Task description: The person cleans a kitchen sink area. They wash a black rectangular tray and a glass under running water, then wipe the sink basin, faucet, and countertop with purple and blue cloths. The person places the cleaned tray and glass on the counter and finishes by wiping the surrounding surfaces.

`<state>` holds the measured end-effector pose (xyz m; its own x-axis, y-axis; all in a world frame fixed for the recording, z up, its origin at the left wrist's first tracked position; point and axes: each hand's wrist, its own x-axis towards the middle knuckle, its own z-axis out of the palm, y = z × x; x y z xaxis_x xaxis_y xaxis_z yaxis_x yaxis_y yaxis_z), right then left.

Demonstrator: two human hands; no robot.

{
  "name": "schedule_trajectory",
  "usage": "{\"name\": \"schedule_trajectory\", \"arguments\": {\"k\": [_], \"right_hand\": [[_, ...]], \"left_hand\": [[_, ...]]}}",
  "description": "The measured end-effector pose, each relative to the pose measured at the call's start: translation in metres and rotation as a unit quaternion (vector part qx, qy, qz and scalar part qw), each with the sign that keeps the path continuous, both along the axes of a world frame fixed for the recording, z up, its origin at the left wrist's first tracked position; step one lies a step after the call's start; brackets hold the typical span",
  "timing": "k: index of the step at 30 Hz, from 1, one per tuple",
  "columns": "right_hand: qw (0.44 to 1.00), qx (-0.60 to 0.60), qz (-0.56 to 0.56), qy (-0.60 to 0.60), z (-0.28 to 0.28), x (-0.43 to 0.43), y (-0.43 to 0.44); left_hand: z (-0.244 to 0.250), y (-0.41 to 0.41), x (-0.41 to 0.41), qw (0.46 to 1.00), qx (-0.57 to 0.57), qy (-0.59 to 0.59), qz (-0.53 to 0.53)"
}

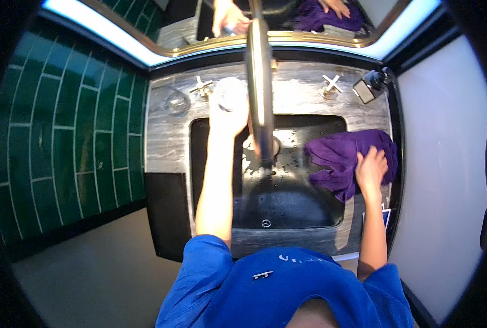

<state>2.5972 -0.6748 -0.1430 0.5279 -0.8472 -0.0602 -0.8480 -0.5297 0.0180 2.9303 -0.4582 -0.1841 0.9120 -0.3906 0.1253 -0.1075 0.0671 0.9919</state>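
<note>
My left hand [229,117] reaches over the back of the sink, its fingers about a clear drinking glass [231,92] near the left tap handle. Bright glare washes out much of that hand and the glass. On the right side of the counter, my right hand [371,169] lies on top of a bunched purple cloth [333,147], fingers somewhat spread. Part of the cloth hangs over the edge of the black sink [292,205]. A second clear glass [177,102] stands at the back left corner of the counter.
A tall metal faucet [259,82] rises between my hands, over the wet sink. Cross-shaped handles [202,87] [330,86] flank it. A dark pump bottle [368,88] stands at the back right. A gold-framed mirror [210,43] closes the back; green tiles [83,135] line the left.
</note>
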Motion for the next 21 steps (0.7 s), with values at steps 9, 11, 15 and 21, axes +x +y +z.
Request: {"name": "schedule_trajectory", "arguments": {"k": [9, 11, 15, 21], "right_hand": [[0.969, -0.076, 0.081, -0.221, -0.026, 0.02, -0.027], [0.992, -0.092, 0.011, -0.085, -0.026, -0.025, 0.01], [0.995, 0.015, -0.079, -0.05, 0.007, 0.002, -0.003], [0.966, -0.151, 0.048, -0.203, -0.029, 0.061, -0.051]], "left_hand": [[-0.016, 0.028, 0.034, 0.818, -0.299, 0.491, -0.026], [0.011, 0.001, 0.03, 0.555, -0.414, 0.722, 0.012], [0.005, 0.011, -0.003, 0.788, -0.296, 0.519, -0.148], [0.022, -0.016, -0.102, 0.655, -0.223, 0.633, -0.347]]}}
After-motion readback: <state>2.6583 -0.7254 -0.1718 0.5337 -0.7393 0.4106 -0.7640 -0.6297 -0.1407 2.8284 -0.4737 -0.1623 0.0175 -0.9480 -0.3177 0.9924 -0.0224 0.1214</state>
